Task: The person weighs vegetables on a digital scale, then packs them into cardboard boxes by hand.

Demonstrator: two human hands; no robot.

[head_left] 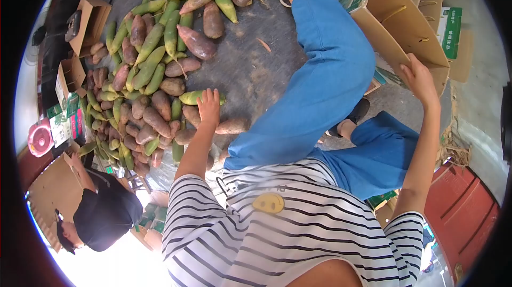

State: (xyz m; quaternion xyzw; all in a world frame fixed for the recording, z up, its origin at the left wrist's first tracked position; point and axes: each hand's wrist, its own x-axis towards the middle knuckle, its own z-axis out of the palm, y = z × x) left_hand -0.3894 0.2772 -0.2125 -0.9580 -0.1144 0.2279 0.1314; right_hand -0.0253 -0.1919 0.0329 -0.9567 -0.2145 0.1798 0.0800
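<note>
My left hand lies across a green radish at the near right edge of the pile, its fingers stretched out and apart over the skin. Reddish-brown tubers and more green radishes crowd to its left. Out to the right, my right hand grips the edge of an open cardboard box, which tilts beside my leg. The fingers are on the box's wall. Inside that box I make out no produce.
The pile rests on a dark ground sheet. Small cartons stand at the far left, near a pink round object. A person in a dark cap is at lower left. A green-and-white carton and a red panel are at right.
</note>
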